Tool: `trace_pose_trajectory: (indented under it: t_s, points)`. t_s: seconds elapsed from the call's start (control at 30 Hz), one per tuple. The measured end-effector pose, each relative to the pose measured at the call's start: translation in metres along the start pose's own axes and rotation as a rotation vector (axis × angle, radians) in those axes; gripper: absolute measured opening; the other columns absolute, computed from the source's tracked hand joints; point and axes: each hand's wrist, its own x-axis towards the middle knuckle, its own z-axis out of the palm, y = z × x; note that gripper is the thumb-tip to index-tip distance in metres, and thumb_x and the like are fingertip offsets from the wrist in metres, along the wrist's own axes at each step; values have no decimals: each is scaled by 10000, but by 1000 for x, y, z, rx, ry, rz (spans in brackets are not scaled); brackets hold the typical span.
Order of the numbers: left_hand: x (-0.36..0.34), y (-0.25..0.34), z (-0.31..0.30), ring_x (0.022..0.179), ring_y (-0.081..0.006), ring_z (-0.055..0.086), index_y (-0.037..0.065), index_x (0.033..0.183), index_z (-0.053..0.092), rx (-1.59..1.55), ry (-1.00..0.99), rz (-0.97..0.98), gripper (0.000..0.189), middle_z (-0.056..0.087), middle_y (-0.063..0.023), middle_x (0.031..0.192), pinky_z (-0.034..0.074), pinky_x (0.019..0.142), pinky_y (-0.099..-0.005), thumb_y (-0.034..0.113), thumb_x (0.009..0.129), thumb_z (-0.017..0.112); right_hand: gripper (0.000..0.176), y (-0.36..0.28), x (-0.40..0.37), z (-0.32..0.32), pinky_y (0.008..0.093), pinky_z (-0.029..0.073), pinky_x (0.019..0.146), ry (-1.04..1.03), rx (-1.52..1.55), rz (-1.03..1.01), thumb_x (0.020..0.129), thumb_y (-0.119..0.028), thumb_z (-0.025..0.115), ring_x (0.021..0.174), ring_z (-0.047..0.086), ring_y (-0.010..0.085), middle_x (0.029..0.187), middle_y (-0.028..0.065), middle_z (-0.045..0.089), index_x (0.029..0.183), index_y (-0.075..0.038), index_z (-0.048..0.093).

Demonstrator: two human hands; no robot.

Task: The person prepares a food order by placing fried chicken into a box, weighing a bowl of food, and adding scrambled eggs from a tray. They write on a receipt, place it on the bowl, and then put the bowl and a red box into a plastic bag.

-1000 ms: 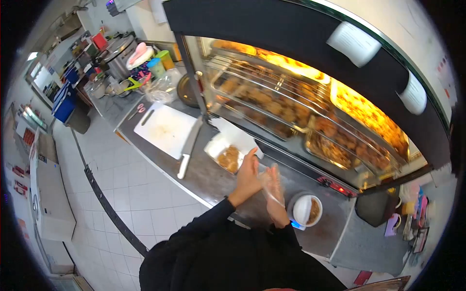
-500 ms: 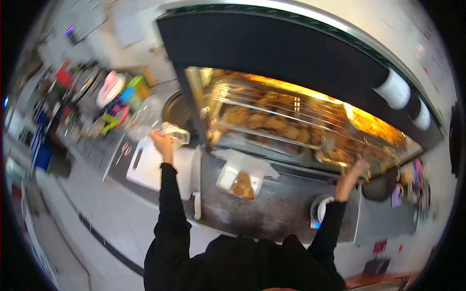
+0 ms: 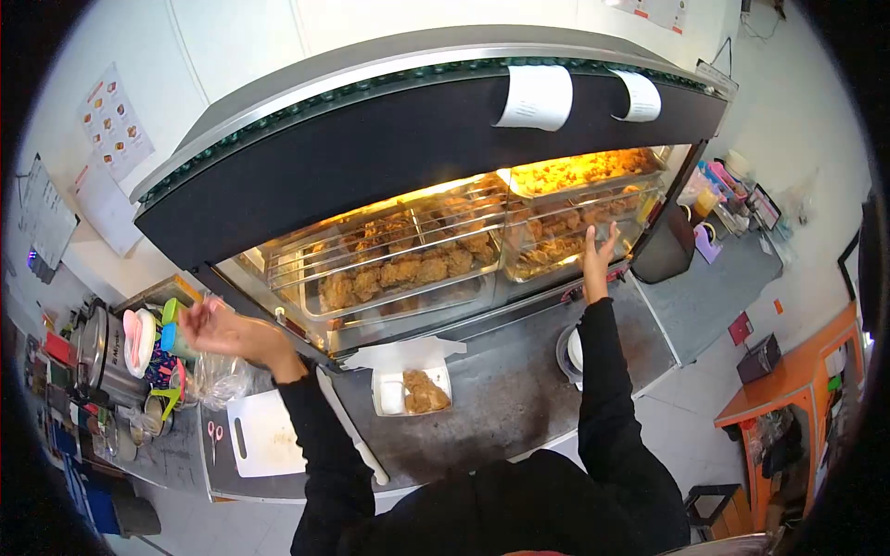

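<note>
My left hand (image 3: pixel 243 335) is raised at the left end of the warming cabinet (image 3: pixel 426 157), its fingers apart and loosely bent, with nothing visible in them. My right hand (image 3: pixel 599 263) reaches up before the cabinet's glass on the right, fingers spread and holding nothing. Trays of fried chicken (image 3: pixel 408 271) lie behind the glass. Between my arms, on the dark counter, stands an open white box (image 3: pixel 378 400) containing a piece of fried chicken (image 3: pixel 425 393) and a small white item (image 3: pixel 391 397). Below my left forearm lies a white cutting board (image 3: pixel 269 440).
A white-handled knife (image 3: pixel 371 459) lies beside the board, and pink-handled scissors (image 3: pixel 215 435) are left of it. Plastic bags (image 3: pixel 222 378) and a metal pot (image 3: pixel 107 357) crowd the left side. A round white item (image 3: pixel 575 349) stands near my right forearm. Paper slips (image 3: pixel 538 97) hang from the cabinet.
My view has turned to the right and steadied. My left hand, earlier beside a clear plastic container, is now higher with no container visible at it. My right hand stays raised, fingers now clearly spread.
</note>
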Motion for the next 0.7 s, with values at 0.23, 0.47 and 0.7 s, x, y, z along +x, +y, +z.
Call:
trace_pose_trajectory:
  t_s: [0.23,0.47,0.7]
  points:
    - [-40,134,112,1085,-243,541,19,1291,322,-678,-759,-253,426,526,-197,1174,418,955,-339,36,905,502,641,9,68,-44,389,317,1007,-38,-157,-233,921,-395,511,1236,403,313,1383,195,375,1406,-45,280]
    - [-64,203,174,805,-116,601,9,1313,363,-458,-1156,-304,661,672,-79,859,452,742,-222,322,826,681,743,-236,49,-54,282,441,808,-10,339,-512,830,-437,650,895,576,201,983,139,603,1323,1,307]
    - [-79,155,137,869,-84,573,22,1030,666,-666,-1524,-255,257,662,-30,969,448,743,-221,224,897,579,281,-232,-1,-77,231,437,741,-459,218,-684,871,-210,625,866,569,85,963,21,624,1053,4,619]
